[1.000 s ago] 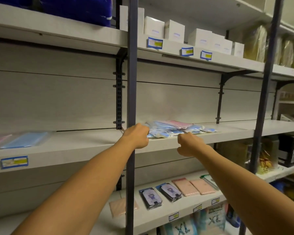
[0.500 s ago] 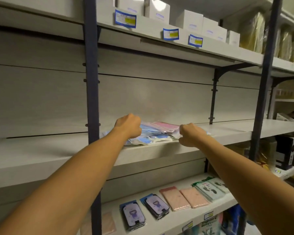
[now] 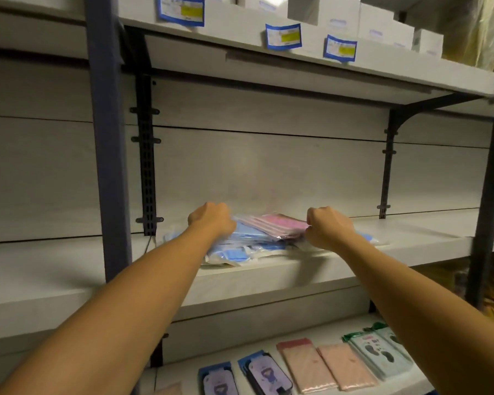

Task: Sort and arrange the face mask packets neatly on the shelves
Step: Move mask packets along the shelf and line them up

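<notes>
A loose pile of face mask packets (image 3: pixel 257 243) lies on the middle shelf (image 3: pixel 411 238), blue ones below and pink ones (image 3: pixel 280 223) on top. My left hand (image 3: pixel 211 219) sits on the pile's left side with fingers curled over the blue packets. My right hand (image 3: pixel 327 226) is at the pile's right side, fingers curled and pinching the edge of the clear wrapping by the pink packets. Both forearms reach up from the bottom of the view. The fingertips are hidden behind the knuckles.
A blue-grey upright post (image 3: pixel 106 138) stands just left of the pile. The upper shelf (image 3: pixel 354 67) carries white boxes (image 3: pixel 385 27) and blue price tags. The lower shelf (image 3: pixel 428 383) holds pink, green and dark packets (image 3: pixel 325 369).
The view has shifted right and closer, so the post moved left. Both hands have moved onto the pile's two sides and the packets are bunched together between them.
</notes>
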The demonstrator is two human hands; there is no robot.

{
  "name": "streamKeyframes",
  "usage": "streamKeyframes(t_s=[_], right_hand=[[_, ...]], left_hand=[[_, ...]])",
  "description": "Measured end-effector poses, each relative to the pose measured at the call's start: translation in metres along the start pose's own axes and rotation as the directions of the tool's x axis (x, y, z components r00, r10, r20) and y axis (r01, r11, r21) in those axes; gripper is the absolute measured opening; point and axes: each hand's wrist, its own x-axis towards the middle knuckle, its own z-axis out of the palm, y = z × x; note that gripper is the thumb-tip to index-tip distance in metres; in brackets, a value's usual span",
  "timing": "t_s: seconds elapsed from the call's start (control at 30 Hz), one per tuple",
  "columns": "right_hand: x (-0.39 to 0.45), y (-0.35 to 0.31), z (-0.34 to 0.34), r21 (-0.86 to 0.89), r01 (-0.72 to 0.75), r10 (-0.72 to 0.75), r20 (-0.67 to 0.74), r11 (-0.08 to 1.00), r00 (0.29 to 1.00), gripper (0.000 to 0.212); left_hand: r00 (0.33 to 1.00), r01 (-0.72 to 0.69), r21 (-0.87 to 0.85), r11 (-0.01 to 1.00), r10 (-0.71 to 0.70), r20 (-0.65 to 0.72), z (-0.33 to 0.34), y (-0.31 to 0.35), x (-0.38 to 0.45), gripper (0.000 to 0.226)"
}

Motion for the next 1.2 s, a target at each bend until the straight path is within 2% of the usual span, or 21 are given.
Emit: streamKeyframes(t_s=[0.13, 0.27, 0.37, 0.57, 0.67, 0.77, 0.9, 1.1, 1.2], right_hand=[[0.035, 0.016, 0.015, 0.059, 0.033, -0.033, 0.004, 0.998, 0.999, 0.03], [0.072, 0.032, 0.028, 0.139, 0.058, -0.062, 0.026, 0.989, 0.998, 0.025], [0.101, 0.035, 0.041, 0.219, 0.092, -0.104, 0.043, 0.971, 0.994, 0.024], [0.137, 0.024, 0.068, 0.264, 0.181, -0.225, 0.15, 0.947, 0.963, 0.055], [0.145, 0.02, 0.082, 0.302, 0.209, -0.255, 0.123, 0.93, 0.959, 0.057], [0.152, 0.022, 0.094, 0.384, 0.19, -0.244, 0.096, 0.904, 0.965, 0.05], [0.161, 0.027, 0.104, 0.513, 0.123, -0.206, 0.106, 0.849, 0.973, 0.053], [0.161, 0.03, 0.109, 0.549, 0.12, -0.174, 0.047, 0.827, 0.984, 0.036], [0.157, 0.03, 0.106, 0.58, 0.123, -0.119, -0.045, 0.805, 0.992, 0.028]], left_hand=[[0.996, 0.06, -0.027, 0.998, -0.058, 0.064, 0.005, 0.006, 0.019, 0.038], [0.987, 0.141, -0.088, 0.986, -0.134, 0.089, 0.013, 0.014, 0.035, 0.032], [0.981, 0.19, -0.11, 0.976, -0.184, 0.067, 0.02, 0.02, 0.042, 0.044], [0.955, 0.297, -0.177, 0.938, -0.295, 0.036, 0.043, 0.02, 0.05, 0.058], [0.935, 0.342, -0.232, 0.91, -0.355, -0.015, 0.054, 0.021, 0.052, 0.061], [0.923, 0.359, -0.239, 0.902, -0.381, -0.052, 0.056, 0.021, 0.057, 0.056], [0.918, 0.354, -0.288, 0.89, -0.39, -0.077, 0.061, 0.016, 0.064, 0.043], [0.904, 0.308, -0.496, 0.812, -0.412, -0.112, 0.064, 0.01, 0.063, 0.026], [0.877, 0.291, -0.569, 0.769, -0.452, -0.162, 0.063, 0.006, 0.063, 0.016]])
